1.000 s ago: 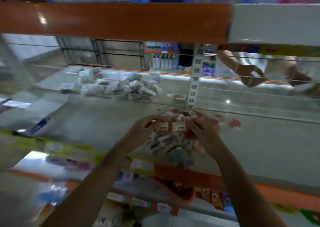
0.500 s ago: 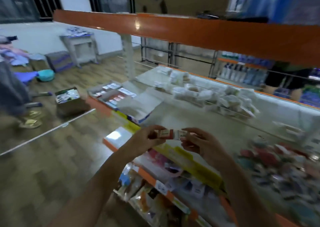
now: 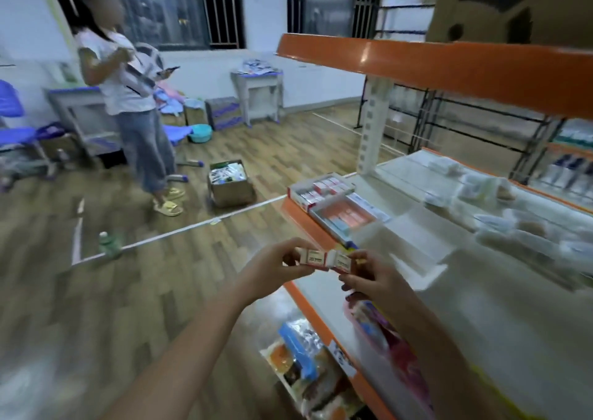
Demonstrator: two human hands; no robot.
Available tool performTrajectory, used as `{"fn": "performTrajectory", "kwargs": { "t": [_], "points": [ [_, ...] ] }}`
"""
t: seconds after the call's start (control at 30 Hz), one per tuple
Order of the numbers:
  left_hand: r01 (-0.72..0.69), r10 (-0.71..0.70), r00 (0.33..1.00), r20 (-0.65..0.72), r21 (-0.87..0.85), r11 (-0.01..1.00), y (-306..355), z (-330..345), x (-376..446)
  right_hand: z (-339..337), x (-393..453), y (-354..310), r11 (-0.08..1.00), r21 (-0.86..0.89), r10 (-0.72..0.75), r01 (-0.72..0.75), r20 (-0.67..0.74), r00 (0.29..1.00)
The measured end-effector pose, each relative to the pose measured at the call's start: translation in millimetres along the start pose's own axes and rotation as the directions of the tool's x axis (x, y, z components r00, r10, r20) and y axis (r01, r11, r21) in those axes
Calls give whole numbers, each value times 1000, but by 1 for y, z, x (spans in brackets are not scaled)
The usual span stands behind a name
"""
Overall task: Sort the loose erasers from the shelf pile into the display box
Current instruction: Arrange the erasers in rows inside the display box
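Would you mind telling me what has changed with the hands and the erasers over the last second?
The hands lifted a row of erasers off the shelf pile and carried it left along the shelf, toward the display box at its end. The view swung left too, so the pile is out of sight. Unchanged: the left hand and right hand still pinch the row at its two ends.
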State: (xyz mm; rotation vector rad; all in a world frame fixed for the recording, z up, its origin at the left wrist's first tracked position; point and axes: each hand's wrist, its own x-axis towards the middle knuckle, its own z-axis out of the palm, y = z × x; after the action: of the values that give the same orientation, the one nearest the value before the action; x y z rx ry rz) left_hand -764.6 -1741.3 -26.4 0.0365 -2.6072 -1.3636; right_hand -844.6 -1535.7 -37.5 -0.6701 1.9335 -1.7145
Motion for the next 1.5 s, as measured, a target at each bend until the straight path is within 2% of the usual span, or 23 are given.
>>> {"fn": "performTrajectory", "kwargs": {
  "t": [0.17, 0.4, 0.53, 0.7, 0.87, 1.03, 1.2, 1.33, 1.5],
  "points": [
    [43, -44, 999, -22, -37, 998, -32, -41, 46, 19, 73, -10, 995, -83, -66, 63, -34, 997],
    [39, -37, 999, 36, -38, 999, -69, -88, 135, 1, 167, -24, 953, -291, -141, 77, -204, 969],
    [11, -14, 995, 100, 24, 1000, -85, -98, 187, -15, 205, -19, 874, -486, -189, -20, -377, 907],
    [-33, 15, 983, 181, 98, 995, -105, -91, 237, -25, 235, -6, 756, -625, -146, -195, -451, 880],
    [-134, 93, 951, 296, 121, 984, -122, -84, 272, -23, 253, 3, 665, -659, -51, -350, -508, 860],
    [-215, 155, 922, 355, 137, 967, -136, -82, 301, -17, 265, 1, 609, -666, -11, -431, -550, 835],
    [-449, 310, 834, 457, 234, 862, -139, -82, 318, -3, 280, 0, 516, -687, 50, -512, -573, 818],
    [-528, 353, 764, 540, 207, 824, -142, -82, 329, 8, 283, 5, 454, -669, 24, -589, -652, 758],
    [-584, 367, 709, 602, 211, 783, -147, -82, 335, 18, 283, 8, 449, -634, 6, -630, -703, 711]
  ]
}}
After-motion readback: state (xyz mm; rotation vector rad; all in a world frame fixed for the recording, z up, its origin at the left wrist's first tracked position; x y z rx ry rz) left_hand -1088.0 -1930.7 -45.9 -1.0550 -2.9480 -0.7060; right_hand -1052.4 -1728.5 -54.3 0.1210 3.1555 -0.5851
